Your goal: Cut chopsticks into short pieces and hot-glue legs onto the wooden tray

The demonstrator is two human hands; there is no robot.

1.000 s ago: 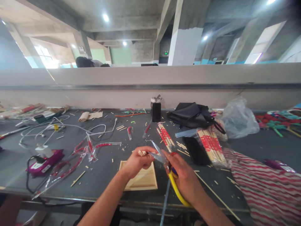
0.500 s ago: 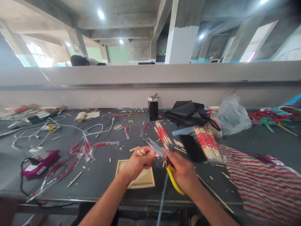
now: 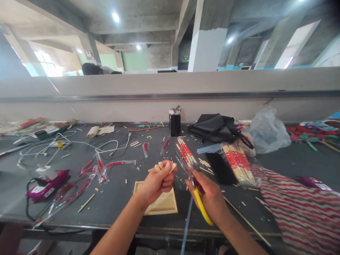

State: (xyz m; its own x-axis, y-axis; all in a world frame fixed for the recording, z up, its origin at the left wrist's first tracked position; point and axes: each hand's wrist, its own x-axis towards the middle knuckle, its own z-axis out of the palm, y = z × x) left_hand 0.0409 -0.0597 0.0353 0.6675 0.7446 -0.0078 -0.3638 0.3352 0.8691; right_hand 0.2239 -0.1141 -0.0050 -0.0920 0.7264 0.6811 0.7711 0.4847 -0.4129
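Note:
My left hand (image 3: 159, 182) is closed around several short wooden stick pieces (image 3: 160, 166), whose pale ends stick out by the thumb and fingers. Below it on the dark table lies a shallow wooden tray (image 3: 174, 207) built of sticks, partly covered by my hand and forearm. In my right hand (image 3: 208, 189) is a pair of scissors with yellow handles (image 3: 202, 207). The scissors' blades point up and to the left, apart from the left hand. Just beyond them lies a bundle of chopsticks (image 3: 186, 150) with red wrapping.
A black phone (image 3: 220, 168) and a packet of chopsticks (image 3: 237, 161) lie at right, near a striped cloth (image 3: 281, 198). Behind are a black bag (image 3: 216, 127) and an upright phone (image 3: 175, 125). A purple power strip (image 3: 49, 186) and white cables (image 3: 87, 145) occupy the left.
The scissors have drawn back to the right, away from the left hand. My left hand has turned slightly, so more stick ends show. The view has shifted a little.

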